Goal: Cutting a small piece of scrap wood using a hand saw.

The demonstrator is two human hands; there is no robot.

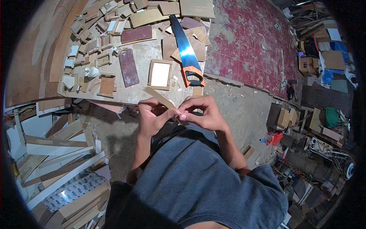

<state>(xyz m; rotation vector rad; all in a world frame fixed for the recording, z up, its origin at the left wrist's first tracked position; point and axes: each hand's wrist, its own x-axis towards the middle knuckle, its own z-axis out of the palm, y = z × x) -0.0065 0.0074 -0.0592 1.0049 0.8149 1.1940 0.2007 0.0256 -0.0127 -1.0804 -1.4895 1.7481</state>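
In front of my body, just past the table's near edge, both hands meet around a thin, pale wooden strip [159, 97]. My left hand [153, 117] grips the strip between thumb and fingers, and its far end sticks up toward the table. My right hand [206, 113] is closed in a pinch, with thumb and forefinger beside the strip's near end. The fingertips of both hands touch there and hide what the right one pinches. Nearest on the table lie a small wooden frame with a white panel [161, 74] and a handsaw with an orange and black handle [187, 53].
The work table [143, 63] carries several small wooden assemblies, dark red boards [129, 68] and a spiral bulb [91, 71]. Offcuts and long boards [57, 145] pile up on the left. A worn red surface [251, 42] lies at right, with clutter [324, 122] beyond.
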